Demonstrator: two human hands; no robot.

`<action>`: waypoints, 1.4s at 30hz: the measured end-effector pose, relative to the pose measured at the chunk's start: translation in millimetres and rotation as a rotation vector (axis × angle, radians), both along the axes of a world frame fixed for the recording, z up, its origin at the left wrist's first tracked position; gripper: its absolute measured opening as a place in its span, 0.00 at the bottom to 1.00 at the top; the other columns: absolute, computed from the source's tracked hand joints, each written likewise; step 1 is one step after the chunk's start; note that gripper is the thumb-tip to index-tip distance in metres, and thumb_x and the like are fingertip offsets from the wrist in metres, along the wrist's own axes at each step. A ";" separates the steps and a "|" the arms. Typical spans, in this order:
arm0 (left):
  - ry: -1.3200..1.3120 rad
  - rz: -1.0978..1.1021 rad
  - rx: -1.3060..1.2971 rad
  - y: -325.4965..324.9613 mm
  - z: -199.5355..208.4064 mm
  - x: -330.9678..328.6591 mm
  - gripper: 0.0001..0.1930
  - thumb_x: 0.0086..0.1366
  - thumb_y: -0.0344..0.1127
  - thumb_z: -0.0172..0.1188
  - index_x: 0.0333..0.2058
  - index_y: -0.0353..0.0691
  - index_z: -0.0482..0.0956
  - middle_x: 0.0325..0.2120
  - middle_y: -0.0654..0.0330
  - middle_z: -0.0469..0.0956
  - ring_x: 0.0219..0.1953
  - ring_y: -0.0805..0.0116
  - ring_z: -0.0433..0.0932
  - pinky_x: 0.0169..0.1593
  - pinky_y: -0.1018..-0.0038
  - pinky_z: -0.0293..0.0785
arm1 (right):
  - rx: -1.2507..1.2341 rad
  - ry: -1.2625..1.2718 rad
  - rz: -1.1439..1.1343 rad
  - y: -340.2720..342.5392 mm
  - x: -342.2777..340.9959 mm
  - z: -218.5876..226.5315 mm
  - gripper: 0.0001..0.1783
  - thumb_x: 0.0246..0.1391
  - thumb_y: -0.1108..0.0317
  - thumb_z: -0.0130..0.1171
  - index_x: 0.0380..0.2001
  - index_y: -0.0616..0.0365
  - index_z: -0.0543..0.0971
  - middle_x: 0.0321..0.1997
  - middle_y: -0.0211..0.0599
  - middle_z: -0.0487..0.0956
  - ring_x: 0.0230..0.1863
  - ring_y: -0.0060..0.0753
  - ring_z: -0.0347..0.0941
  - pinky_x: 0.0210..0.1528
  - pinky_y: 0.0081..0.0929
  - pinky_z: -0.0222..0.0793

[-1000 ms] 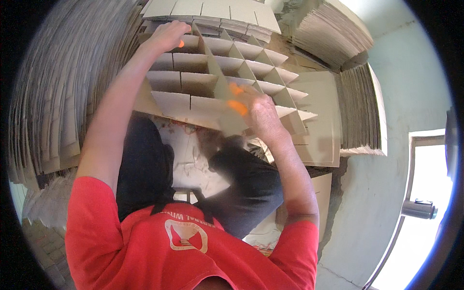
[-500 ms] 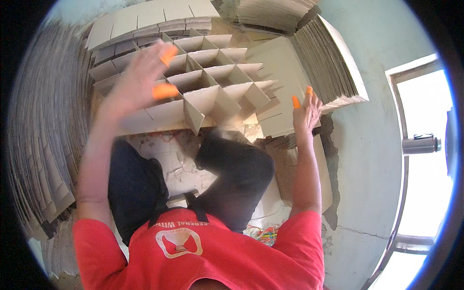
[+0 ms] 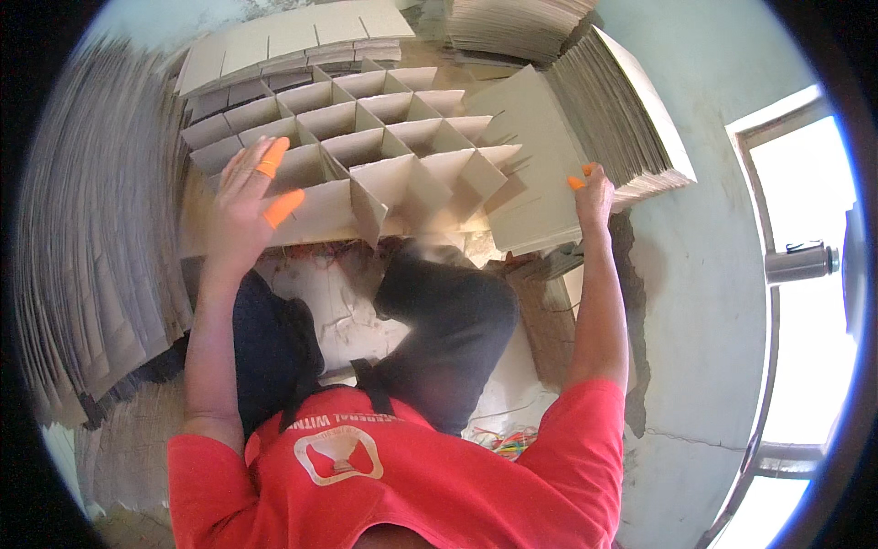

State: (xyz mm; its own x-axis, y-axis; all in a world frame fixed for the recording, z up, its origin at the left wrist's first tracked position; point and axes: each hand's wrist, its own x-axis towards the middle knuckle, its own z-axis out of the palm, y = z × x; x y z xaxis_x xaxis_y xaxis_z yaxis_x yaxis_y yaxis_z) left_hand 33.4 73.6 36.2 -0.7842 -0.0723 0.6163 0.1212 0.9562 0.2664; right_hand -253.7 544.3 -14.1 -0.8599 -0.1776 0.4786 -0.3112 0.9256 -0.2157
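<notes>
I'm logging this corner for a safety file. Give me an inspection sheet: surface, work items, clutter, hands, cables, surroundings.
Surface: mostly hidden under cardboard.
Work items: interlocked partition grid, strips on edge; flat sheet to its right.
Clutter: tall cardboard stack at left, slotted stack beyond the grid, upright-edged pile at right.
Hands: left hand with fingers spread at the grid's near left, contact unclear; right hand at the sheet's right edge, grip unclear.
Cables: thin coloured strands low down; cannot tell whether cables.
Surroundings: pale wall, bright window, metallic cylinder there.
</notes>
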 end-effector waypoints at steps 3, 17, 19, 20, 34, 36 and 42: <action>0.080 0.067 0.032 -18.0 -10.1 13.6 0.29 0.53 0.36 0.70 0.55 0.41 0.76 0.55 0.53 0.75 0.58 0.52 0.72 0.62 0.60 0.66 | 0.069 0.021 -0.071 -21.5 19.4 17.3 0.15 0.53 0.66 0.63 0.43 0.57 0.75 0.34 0.52 0.82 0.40 0.60 0.78 0.41 0.49 0.70; 0.017 0.176 0.280 -42.9 -33.1 43.1 0.24 0.55 0.32 0.70 0.52 0.38 0.79 0.52 0.50 0.78 0.56 0.55 0.75 0.60 0.64 0.68 | -0.609 0.369 0.191 -109.4 59.8 160.8 0.20 0.57 0.79 0.60 0.54 0.62 0.76 0.46 0.38 0.82 0.43 0.23 0.76 0.42 0.24 0.75; 0.041 0.186 0.207 -53.1 -48.3 45.1 0.25 0.53 0.32 0.71 0.51 0.38 0.79 0.50 0.51 0.79 0.52 0.54 0.76 0.57 0.64 0.70 | -0.848 0.033 0.469 -153.8 96.0 188.7 0.24 0.57 0.80 0.59 0.58 0.64 0.73 0.54 0.42 0.79 0.49 0.23 0.75 0.47 0.23 0.75; 0.039 0.179 0.220 -50.3 -51.0 41.7 0.24 0.53 0.31 0.71 0.51 0.38 0.79 0.49 0.51 0.79 0.50 0.55 0.77 0.56 0.64 0.71 | -0.798 -0.016 0.542 -169.5 108.8 200.4 0.24 0.57 0.81 0.58 0.58 0.65 0.73 0.54 0.43 0.79 0.49 0.23 0.75 0.48 0.23 0.75; 0.145 0.051 0.518 -42.9 -74.5 25.6 0.04 0.52 0.24 0.65 0.29 0.34 0.81 0.24 0.51 0.79 0.29 0.54 0.75 0.35 0.62 0.72 | -0.270 -0.173 0.849 -310.8 140.7 165.5 0.32 0.49 0.83 0.65 0.60 0.58 0.73 0.29 0.23 0.69 0.30 0.11 0.62 0.36 0.10 0.65; 0.143 0.062 0.521 -40.7 -72.7 25.6 0.03 0.52 0.25 0.65 0.28 0.34 0.81 0.24 0.51 0.78 0.29 0.53 0.74 0.35 0.62 0.72 | -0.313 -0.175 0.867 -313.0 138.4 162.6 0.33 0.47 0.83 0.67 0.60 0.58 0.74 0.22 0.18 0.61 0.25 0.11 0.55 0.31 0.07 0.59; 0.138 0.081 0.537 -40.7 -68.6 30.8 0.03 0.54 0.26 0.64 0.28 0.35 0.81 0.23 0.51 0.77 0.29 0.52 0.74 0.35 0.61 0.71 | -0.189 -0.251 0.810 -316.5 148.5 164.1 0.29 0.54 0.83 0.61 0.60 0.65 0.71 0.44 0.37 0.83 0.43 0.14 0.76 0.47 0.17 0.76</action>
